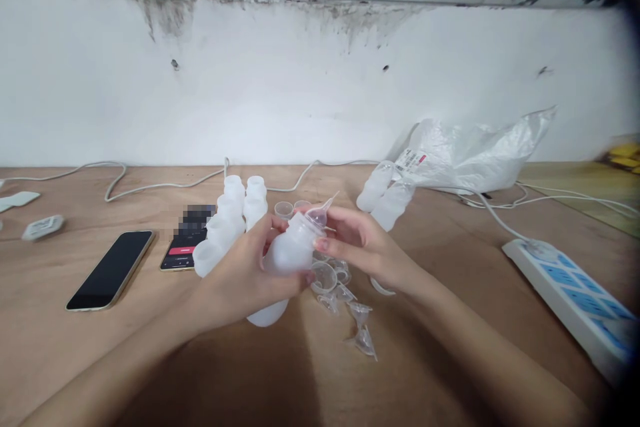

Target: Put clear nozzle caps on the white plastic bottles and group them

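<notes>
My left hand (245,277) is wrapped round a translucent white plastic bottle (287,253), tilted with its neck toward the upper right. My right hand (363,243) pinches a small clear funnel-shaped tip (320,213) at the bottle's mouth. Below the hands lie several loose clear funnels (361,327) and small clear caps (324,277) on the wooden table (450,360). A group of upright white bottles (227,217) stands just left of the hands.
Two phones (111,269) lie at the left. A plastic bag (470,153) and two lying bottles (385,193) sit at the back right. A white-and-blue power strip (575,297) and white cables (150,180) cross the table. The wall stands behind.
</notes>
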`<state>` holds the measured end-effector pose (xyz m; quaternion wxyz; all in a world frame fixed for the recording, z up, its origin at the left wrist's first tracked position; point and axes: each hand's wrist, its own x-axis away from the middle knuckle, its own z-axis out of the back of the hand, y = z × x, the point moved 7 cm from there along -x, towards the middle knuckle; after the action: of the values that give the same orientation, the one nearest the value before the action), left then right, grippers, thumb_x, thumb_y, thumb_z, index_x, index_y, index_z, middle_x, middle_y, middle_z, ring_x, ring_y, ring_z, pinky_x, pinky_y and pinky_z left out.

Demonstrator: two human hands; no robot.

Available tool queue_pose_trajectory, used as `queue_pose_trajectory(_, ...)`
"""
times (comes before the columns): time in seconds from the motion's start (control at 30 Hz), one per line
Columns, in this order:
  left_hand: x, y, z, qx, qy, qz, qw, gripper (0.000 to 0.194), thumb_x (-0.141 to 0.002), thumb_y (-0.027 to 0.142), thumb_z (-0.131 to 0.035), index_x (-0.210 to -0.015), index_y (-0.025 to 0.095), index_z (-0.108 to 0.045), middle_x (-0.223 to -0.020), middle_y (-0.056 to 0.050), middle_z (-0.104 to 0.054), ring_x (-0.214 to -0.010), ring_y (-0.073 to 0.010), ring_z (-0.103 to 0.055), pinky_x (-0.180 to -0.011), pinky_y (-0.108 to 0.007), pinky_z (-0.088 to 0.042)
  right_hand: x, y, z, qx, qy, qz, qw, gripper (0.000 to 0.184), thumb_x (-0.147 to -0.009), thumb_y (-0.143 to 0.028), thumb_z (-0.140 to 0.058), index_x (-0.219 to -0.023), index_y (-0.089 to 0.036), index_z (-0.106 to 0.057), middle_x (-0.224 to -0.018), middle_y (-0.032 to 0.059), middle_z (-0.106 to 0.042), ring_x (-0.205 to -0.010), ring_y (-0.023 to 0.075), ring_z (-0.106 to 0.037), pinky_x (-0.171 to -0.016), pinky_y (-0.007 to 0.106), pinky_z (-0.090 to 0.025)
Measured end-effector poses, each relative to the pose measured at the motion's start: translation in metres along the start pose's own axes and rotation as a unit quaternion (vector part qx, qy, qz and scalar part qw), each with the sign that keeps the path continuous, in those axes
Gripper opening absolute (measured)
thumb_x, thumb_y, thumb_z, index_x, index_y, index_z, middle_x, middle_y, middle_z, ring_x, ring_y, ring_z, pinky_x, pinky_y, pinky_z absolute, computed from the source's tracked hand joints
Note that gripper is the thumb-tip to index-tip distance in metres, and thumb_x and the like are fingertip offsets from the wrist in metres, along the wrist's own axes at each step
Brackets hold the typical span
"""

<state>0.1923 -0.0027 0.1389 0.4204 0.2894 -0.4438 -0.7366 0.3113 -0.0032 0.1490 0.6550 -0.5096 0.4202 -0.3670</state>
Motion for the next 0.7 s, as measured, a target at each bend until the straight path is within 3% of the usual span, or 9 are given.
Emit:
queue_pose_trajectory(0.17,0.002,0.004,0.005,-0.041,0.012,-0.015,0.999,0.030,-0.069,0.030,-0.063,-0.092,0.020,-0.047,-0.087,0.000,-0.060,-0.073,-0.0148,-0.057,-0.061,-0.025,-0.044,-0.002,0.003,0.001,-0.004,-0.009,0.002,1.000,0.034,-0.074,-0.029,-0.062,-0.106,-0.023,-0.059,-0.113,0.0043,-0.058,-0.104,0.0213,-0.053,-0.083,0.034,-0.045)
queue_pose_trajectory(0.37,0.005,0.003,0.008,-0.155,0.072,-0.039,0.985,0.035,-0.069,0.035,-0.062,-0.095,0.020,-0.044,-0.084,0.000,-0.060,-0.069,-0.0144,-0.057,-0.057,-0.025,-0.043,-0.003,0.014,0.003,0.005,0.054,-0.028,0.998,0.029,-0.068,-0.033,-0.066,-0.093,-0.019,-0.059,-0.094,0.0043,-0.061,-0.090,0.0196,-0.056,-0.077,0.033,-0.046)
queue_pose_trajectory(0.7,0.013,0.009,0.002,-0.310,0.162,-0.153,0.924,0.028,-0.076,0.028,-0.054,-0.100,0.019,-0.042,-0.094,-0.007,-0.059,-0.083,-0.0219,-0.058,-0.065,-0.032,-0.046,0.003,0.018,0.002,0.053,0.136,-0.050,0.988,0.027,-0.064,-0.037,-0.068,-0.080,-0.020,-0.054,-0.081,0.0018,-0.059,-0.076,0.0176,-0.055,-0.067,0.030,-0.044)
